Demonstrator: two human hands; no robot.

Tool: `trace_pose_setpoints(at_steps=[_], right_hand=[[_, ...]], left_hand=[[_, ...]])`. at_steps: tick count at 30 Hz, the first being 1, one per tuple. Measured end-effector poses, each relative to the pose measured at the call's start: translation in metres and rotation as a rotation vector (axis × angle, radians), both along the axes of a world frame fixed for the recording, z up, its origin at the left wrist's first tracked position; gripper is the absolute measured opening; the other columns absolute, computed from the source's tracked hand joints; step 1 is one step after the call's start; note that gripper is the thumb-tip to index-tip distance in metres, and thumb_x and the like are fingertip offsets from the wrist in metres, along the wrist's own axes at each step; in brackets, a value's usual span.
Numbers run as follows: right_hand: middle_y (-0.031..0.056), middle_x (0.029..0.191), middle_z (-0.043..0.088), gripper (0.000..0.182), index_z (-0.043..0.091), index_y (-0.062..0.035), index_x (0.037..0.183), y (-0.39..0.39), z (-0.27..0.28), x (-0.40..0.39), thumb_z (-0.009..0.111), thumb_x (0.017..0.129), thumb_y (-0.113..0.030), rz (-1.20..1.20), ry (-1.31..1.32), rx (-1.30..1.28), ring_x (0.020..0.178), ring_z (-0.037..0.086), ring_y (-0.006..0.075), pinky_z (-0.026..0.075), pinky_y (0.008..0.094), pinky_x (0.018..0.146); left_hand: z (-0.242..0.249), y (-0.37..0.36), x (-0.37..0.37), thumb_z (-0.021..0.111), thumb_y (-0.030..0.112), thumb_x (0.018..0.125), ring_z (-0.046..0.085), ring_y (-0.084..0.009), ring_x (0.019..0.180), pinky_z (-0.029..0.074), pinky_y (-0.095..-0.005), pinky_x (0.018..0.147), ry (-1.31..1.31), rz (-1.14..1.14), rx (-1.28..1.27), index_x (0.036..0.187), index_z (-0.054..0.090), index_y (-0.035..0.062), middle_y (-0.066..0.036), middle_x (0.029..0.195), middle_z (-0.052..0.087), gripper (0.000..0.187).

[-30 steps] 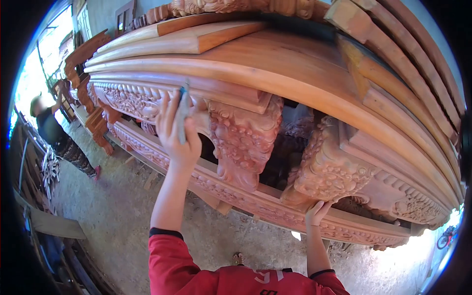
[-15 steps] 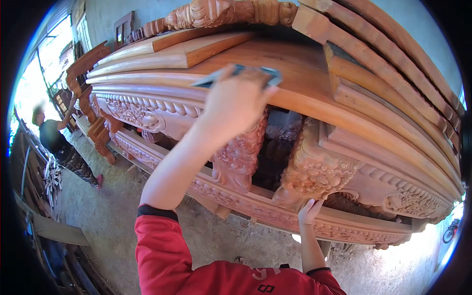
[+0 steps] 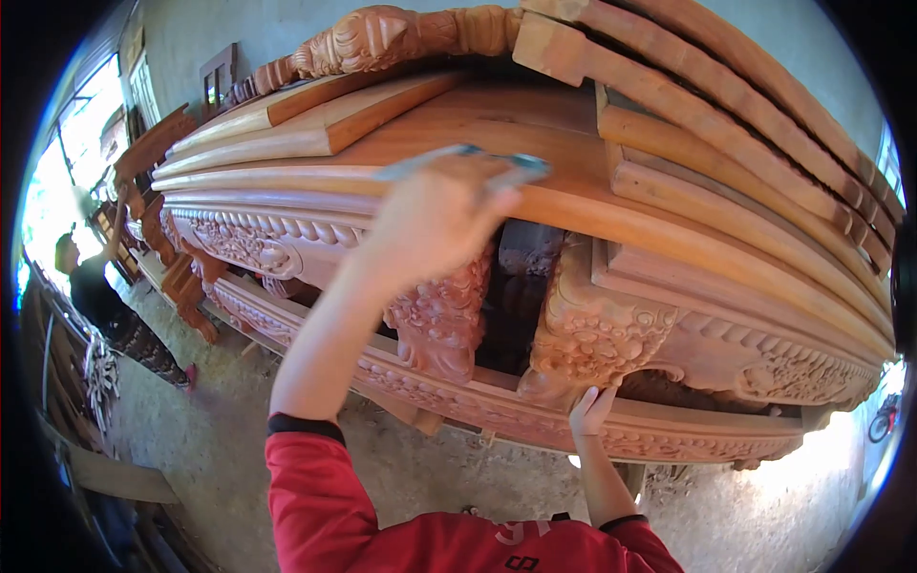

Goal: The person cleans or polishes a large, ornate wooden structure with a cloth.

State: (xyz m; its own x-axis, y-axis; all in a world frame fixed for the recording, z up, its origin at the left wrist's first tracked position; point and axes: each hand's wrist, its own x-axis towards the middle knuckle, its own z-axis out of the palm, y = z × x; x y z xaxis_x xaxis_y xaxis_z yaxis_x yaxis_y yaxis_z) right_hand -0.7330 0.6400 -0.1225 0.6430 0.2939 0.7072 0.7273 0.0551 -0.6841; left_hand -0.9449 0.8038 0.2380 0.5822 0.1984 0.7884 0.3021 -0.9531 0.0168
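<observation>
My left hand (image 3: 444,205), smeared by motion, presses a blue-grey sheet (image 3: 521,170) against the front edge of a smooth orange-brown wooden top (image 3: 564,212). Parts of the sheet stick out on both sides of the fingers. Lower and to the right, my right hand (image 3: 592,411) touches the bottom of a carved wooden block (image 3: 597,329), its visible fingers extended and slightly apart. Between this block and another carved, redder block (image 3: 439,320) is a dark gap. A carved lower rail (image 3: 478,406) runs below them.
Stacked curved boards (image 3: 707,105) lie on the right of the top, more boards (image 3: 315,124) on the left. A carved piece (image 3: 373,40) lies behind. Another person (image 3: 105,306) stands at the far left near carved furniture (image 3: 177,277). Wood scraps (image 3: 100,372) lie on the floor.
The view has shifted, so the furniture appears farther left. My left hand stays on the sheet at the top's edge; my right hand remains at the carved block. The other person's arm is lower.
</observation>
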Motion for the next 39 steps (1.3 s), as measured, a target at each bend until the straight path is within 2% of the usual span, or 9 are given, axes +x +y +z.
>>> trace_pose_setpoints(at_steps=[4,10,14,16,18,22,28,32,39], right_hand=[[0.0145,0.097,0.05,0.054,0.033,0.0058,0.123,-0.004,0.015,-0.008,0.038,0.091,-0.038,0.049,0.043,0.003,0.071,0.051,0.0183,0.042,0.0295,0.064],[0.0145,0.095,0.051,0.054,0.033,0.0061,0.123,-0.007,-0.006,-0.002,0.038,0.091,-0.037,0.182,0.285,-0.037,0.068,0.051,0.0187,0.042,0.0293,0.061],[0.0198,0.103,0.05,0.056,0.035,0.0067,0.123,-0.001,-0.015,0.006,0.038,0.09,-0.038,0.064,0.078,-0.01,0.079,0.053,0.026,0.043,0.0343,0.07],[0.0217,0.109,0.048,0.055,0.035,0.0069,0.123,-0.005,-0.009,0.002,0.039,0.09,-0.037,0.199,0.322,-0.053,0.092,0.052,0.0303,0.041,0.0366,0.08],[0.0232,0.111,0.048,0.054,0.035,0.0068,0.123,-0.004,0.009,-0.002,0.039,0.089,-0.035,0.066,0.008,0.008,0.099,0.05,0.0334,0.039,0.0374,0.086],[0.026,0.115,0.045,0.051,0.034,0.0076,0.123,-0.008,-0.003,0.007,0.043,0.087,-0.028,0.136,0.041,-0.051,0.106,0.046,0.0379,0.036,0.0392,0.091],[0.0317,0.127,0.034,0.059,0.028,0.0065,0.129,-0.03,0.013,0.015,0.05,0.085,-0.025,0.213,-0.028,-0.321,0.116,0.037,0.0459,0.03,0.0441,0.099],[0.0313,0.135,0.021,0.065,0.023,0.0058,0.132,-0.06,0.041,0.017,0.055,0.084,-0.024,0.259,-0.144,-0.446,0.122,0.03,0.0455,0.033,0.0446,0.098],[0.0262,0.14,0.017,0.062,0.023,0.0002,0.134,-0.155,0.033,0.047,0.055,0.085,-0.021,0.305,0.018,-0.51,0.125,0.028,0.0413,0.035,0.0433,0.098]], left_hand=[[-0.01,-0.03,0.022,0.056,0.022,0.082,0.054,-0.0299,0.105,0.038,-0.0413,0.095,0.012,-0.241,0.206,0.103,0.061,0.0027,-0.013,0.106,0.06,0.028],[-0.013,0.031,-0.011,0.058,0.018,0.079,0.058,-0.0307,0.093,0.043,-0.04,0.084,-0.163,0.279,0.064,0.098,0.06,0.0014,-0.014,0.098,0.062,0.025],[-0.048,-0.023,0.048,0.058,0.018,0.077,0.05,-0.0309,0.111,0.036,-0.0442,0.093,-0.311,0.105,0.249,0.114,0.054,0.004,-0.014,0.116,0.055,0.039],[-0.056,-0.059,0.069,0.061,0.018,0.073,0.048,-0.0276,0.114,0.036,-0.0422,0.094,-0.24,0.028,0.298,0.11,0.058,0.0061,-0.011,0.12,0.053,0.039],[-0.05,-0.072,0.077,0.061,0.017,0.073,0.049,-0.0269,0.113,0.037,-0.0419,0.093,-0.231,0.004,0.312,0.107,0.06,0.0066,-0.011,0.118,0.055,0.036],[-0.049,-0.039,0.067,0.059,0.018,0.075,0.054,-0.0265,0.106,0.039,-0.0421,0.09,-0.43,0.121,0.271,0.099,0.061,0.0021,-0.011,0.109,0.059,0.029],[-0.073,-0.04,0.085,0.057,0.019,0.08,0.047,-0.0313,0.114,0.033,-0.0446,0.095,-0.563,0.268,0.237,0.117,0.054,0.0043,-0.013,0.119,0.054,0.04],[-0.09,-0.127,0.141,0.057,0.019,0.077,0.036,-0.0254,0.126,0.02,-0.045,0.103,-0.2,0.079,0.232,0.126,0.048,0.0099,-0.008,0.132,0.044,0.051],[-0.071,-0.104,0.154,0.053,0.024,0.083,0.036,-0.0266,0.126,0.017,-0.0499,0.104,-0.434,0.412,0.174,0.124,0.051,0.0159,-0.006,0.132,0.045,0.042]])
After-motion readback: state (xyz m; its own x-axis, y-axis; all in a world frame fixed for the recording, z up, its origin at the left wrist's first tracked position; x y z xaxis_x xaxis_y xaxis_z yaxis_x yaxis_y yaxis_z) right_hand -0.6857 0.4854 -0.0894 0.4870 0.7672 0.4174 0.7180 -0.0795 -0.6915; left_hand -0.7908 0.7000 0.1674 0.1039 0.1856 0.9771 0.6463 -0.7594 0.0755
